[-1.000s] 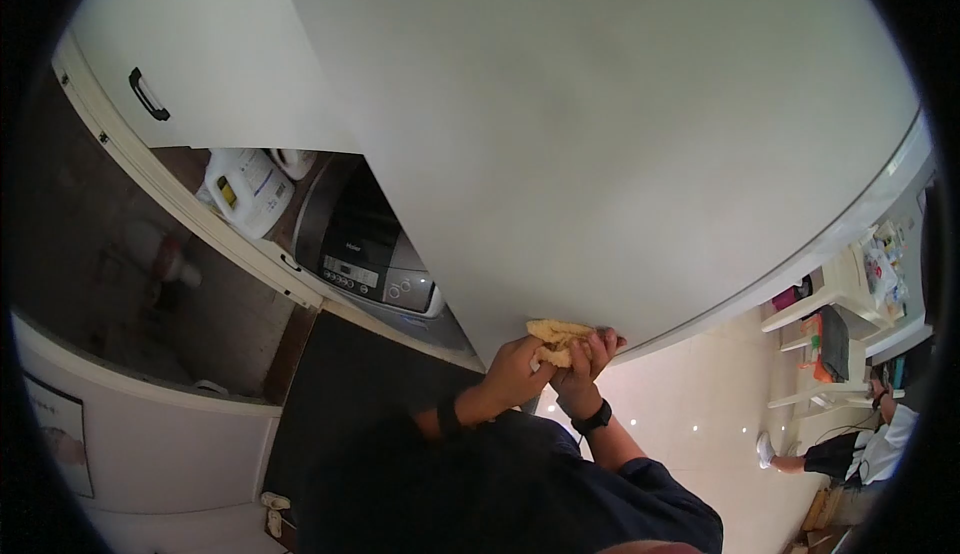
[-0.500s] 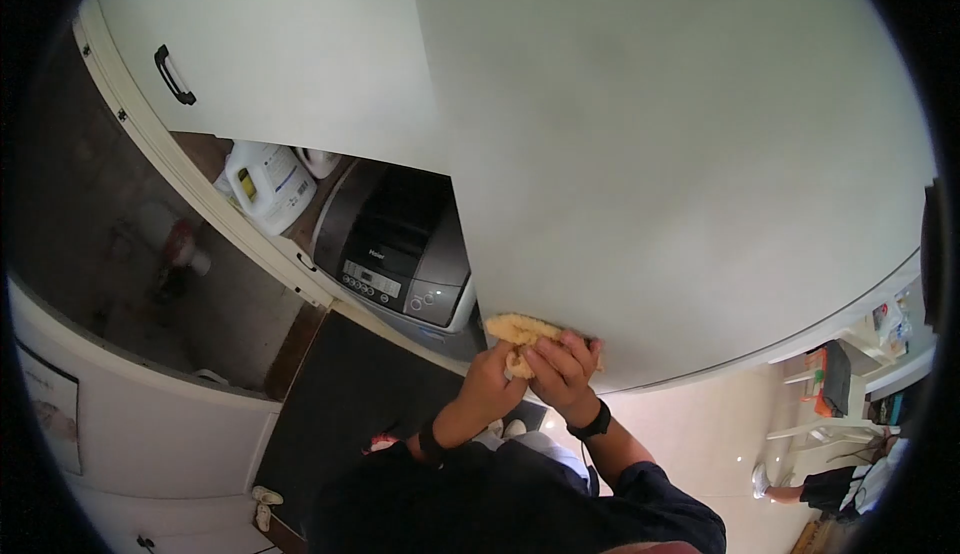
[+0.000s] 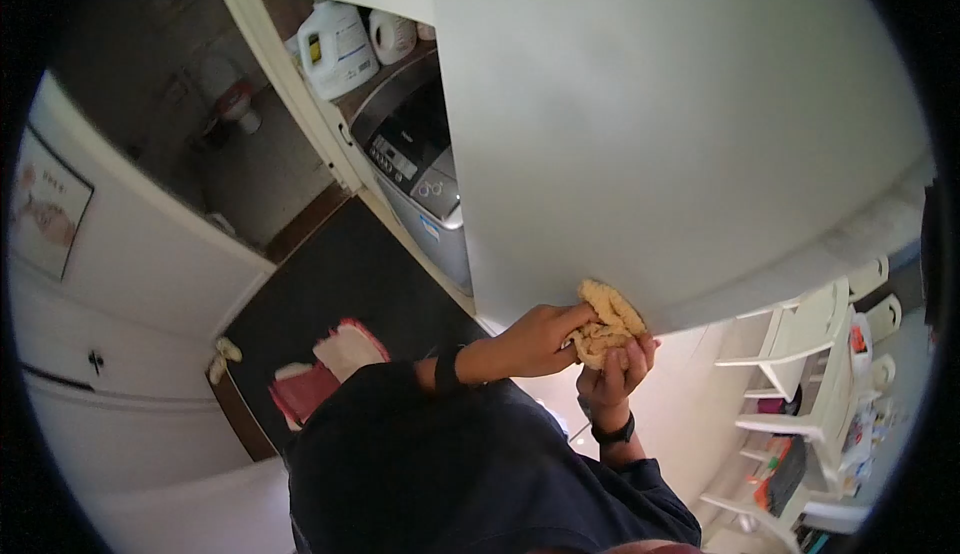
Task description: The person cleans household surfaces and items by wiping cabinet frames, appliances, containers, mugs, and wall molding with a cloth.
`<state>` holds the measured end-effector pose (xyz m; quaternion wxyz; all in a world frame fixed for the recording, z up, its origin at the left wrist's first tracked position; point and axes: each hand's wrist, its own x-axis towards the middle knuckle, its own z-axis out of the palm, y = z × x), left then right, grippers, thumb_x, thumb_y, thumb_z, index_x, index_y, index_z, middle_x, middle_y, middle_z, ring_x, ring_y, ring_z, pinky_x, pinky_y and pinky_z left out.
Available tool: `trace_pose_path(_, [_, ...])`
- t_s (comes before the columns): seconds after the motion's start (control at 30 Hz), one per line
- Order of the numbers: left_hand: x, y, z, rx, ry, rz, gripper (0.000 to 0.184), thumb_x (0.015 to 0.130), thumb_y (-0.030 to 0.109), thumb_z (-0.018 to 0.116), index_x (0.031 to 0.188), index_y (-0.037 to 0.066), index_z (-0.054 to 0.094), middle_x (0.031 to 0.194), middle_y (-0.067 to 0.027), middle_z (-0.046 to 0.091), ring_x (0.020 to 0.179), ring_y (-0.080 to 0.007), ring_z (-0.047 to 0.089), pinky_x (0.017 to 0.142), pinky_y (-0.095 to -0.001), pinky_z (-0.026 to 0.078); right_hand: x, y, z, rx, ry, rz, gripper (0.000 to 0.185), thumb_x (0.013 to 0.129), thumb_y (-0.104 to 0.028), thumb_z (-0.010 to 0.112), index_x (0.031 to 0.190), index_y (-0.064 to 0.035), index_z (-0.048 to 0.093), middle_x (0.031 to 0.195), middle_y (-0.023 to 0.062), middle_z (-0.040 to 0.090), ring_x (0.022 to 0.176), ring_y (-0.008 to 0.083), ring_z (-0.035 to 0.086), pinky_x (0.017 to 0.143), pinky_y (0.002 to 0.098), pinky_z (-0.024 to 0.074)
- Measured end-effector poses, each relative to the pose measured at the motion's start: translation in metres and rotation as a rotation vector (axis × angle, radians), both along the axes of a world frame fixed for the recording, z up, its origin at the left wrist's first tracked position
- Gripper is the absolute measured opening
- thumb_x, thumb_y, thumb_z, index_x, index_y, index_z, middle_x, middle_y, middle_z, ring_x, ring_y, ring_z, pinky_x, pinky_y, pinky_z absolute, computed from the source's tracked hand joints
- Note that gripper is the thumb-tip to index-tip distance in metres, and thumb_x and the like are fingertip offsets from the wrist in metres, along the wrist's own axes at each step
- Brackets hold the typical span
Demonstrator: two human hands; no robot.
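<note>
A crumpled yellow cloth (image 3: 606, 320) is bunched between my two hands, close to the lower edge of a large pale panel (image 3: 660, 134). My left hand (image 3: 545, 339) has its fingers closed on the cloth's left side. On the lower right side of the cloth, my right hand (image 3: 618, 372) grips it with bent fingers. The upper part of the cloth sticks up above my fingers. Dark bands are on both wrists.
A washing machine (image 3: 415, 154) stands left of the panel, with white detergent bottles (image 3: 338, 51) behind it. A dark mat (image 3: 330, 274) bears a red and white cloth item (image 3: 325, 369). White chairs (image 3: 800, 339) stand at the right. A doorway opens at the upper left.
The view has turned, bringing the red and white item and more chairs into sight. Both hands still hold the cloth, which has been rebunched and now stands more upright.
</note>
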<state>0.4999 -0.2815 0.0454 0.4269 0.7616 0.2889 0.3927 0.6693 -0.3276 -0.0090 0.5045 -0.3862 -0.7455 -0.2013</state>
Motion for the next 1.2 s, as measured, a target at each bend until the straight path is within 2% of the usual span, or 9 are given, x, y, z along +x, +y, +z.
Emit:
trace_pose_path(0.1, [0.050,-0.035,0.018,0.077,-0.137,0.198,0.040,0.078,0.008,0.068,0.114,0.003,0.052,0.097,-0.0200,0.066,0.086,-0.0391,0.066,0.072,-0.0420,0.054,0.040,0.008,0.032,0.005,0.053,0.107,0.062,0.091,-0.034,0.066,0.138,-0.0140,0.030,0.142,0.0190,0.033,0.132,0.0430,0.037,0.107,0.0575,0.0358])
trace_pose_path(0.2, [0.093,-0.060,0.020,0.140,-0.251,0.508,0.038,0.079,0.010,0.069,0.112,0.001,0.055,0.095,-0.0196,0.066,0.083,-0.0378,0.066,0.072,-0.0406,0.054,0.060,0.030,0.038,-0.047,0.194,0.403,0.065,0.091,-0.035,0.066,0.140,-0.0166,0.028,0.143,0.0212,0.031,0.134,0.0416,0.035,0.106,0.0551,0.0383])
trace_pose_path(0.27, [0.100,-0.075,0.016,0.223,-0.009,0.577,0.040,0.080,0.010,0.070,0.113,-0.003,0.054,0.099,-0.0220,0.065,0.086,-0.0377,0.067,0.073,-0.0395,0.055,0.061,0.038,0.026,-0.105,0.337,0.554,0.063,0.093,-0.034,0.063,0.143,-0.0170,0.027,0.144,0.0228,0.032,0.134,0.0412,0.036,0.107,0.0536,0.0379])
trace_pose_path(0.33, [0.108,-0.083,0.000,0.297,0.132,0.630,0.041,0.083,0.012,0.071,0.115,-0.004,0.053,0.096,-0.0221,0.065,0.084,-0.0362,0.068,0.070,-0.0384,0.054,0.061,0.048,-0.005,-0.058,0.440,0.603,0.072,0.084,-0.025,0.075,0.140,-0.0110,0.033,0.142,0.0258,0.038,0.131,0.0446,0.041,0.106,0.0547,0.0383])
trace_pose_path(0.43, [0.124,-0.096,-0.019,0.028,0.095,0.660,0.041,0.084,0.013,0.069,0.117,-0.005,0.053,0.094,-0.0218,0.066,0.083,-0.0349,0.068,0.070,-0.0376,0.054,0.066,0.036,-0.034,-0.177,0.443,0.522,0.052,0.093,-0.021,0.062,0.137,-0.0071,0.038,0.143,0.0269,0.037,0.132,0.0455,0.040,0.106,0.0545,0.0386])
trace_pose_path(0.6, [0.131,-0.112,-0.022,-0.089,0.066,0.699,0.044,0.086,0.015,0.065,0.124,-0.003,0.052,0.104,-0.0221,0.066,0.092,-0.0351,0.069,0.078,-0.0363,0.055,0.069,0.014,-0.036,-0.341,0.445,0.575,0.049,0.095,-0.022,0.052,0.138,-0.0046,0.037,0.145,0.0284,0.034,0.136,0.0472,0.034,0.109,0.0561,0.0334])
trace_pose_path(0.9, [0.168,-0.087,0.006,0.145,-0.085,0.615,0.070,0.079,0.025,0.071,0.135,-0.005,0.041,0.125,-0.0273,0.055,0.115,-0.0420,0.055,0.097,-0.0444,0.046,0.105,0.084,0.055,-0.092,0.224,0.818,0.064,0.094,-0.049,0.051,0.136,-0.0032,0.041,0.144,0.0306,0.035,0.134,0.0471,0.037,0.110,0.0576,0.0310])
trace_pose_path(0.97, [0.174,-0.069,0.013,0.200,-0.035,0.607,0.072,0.078,0.020,0.072,0.136,-0.006,0.038,0.122,-0.0258,0.057,0.114,-0.0370,0.058,0.098,-0.0420,0.046,0.109,0.103,0.065,-0.001,0.227,0.822,0.064,0.093,-0.049,0.056,0.137,-0.0043,0.041,0.143,0.0294,0.038,0.133,0.0458,0.039,0.109,0.0573,0.0320])
trace_pose_path(1.2, [0.202,-0.014,0.013,0.247,0.103,0.649,0.068,0.083,0.029,0.070,0.133,-0.007,0.041,0.120,-0.0277,0.056,0.112,-0.0419,0.056,0.096,-0.0445,0.045,0.121,0.161,0.044,0.088,0.388,0.686,0.073,0.087,-0.044,0.067,0.142,-0.0079,0.034,0.145,0.0262,0.036,0.135,0.0431,0.036,0.110,0.0538,0.0317])
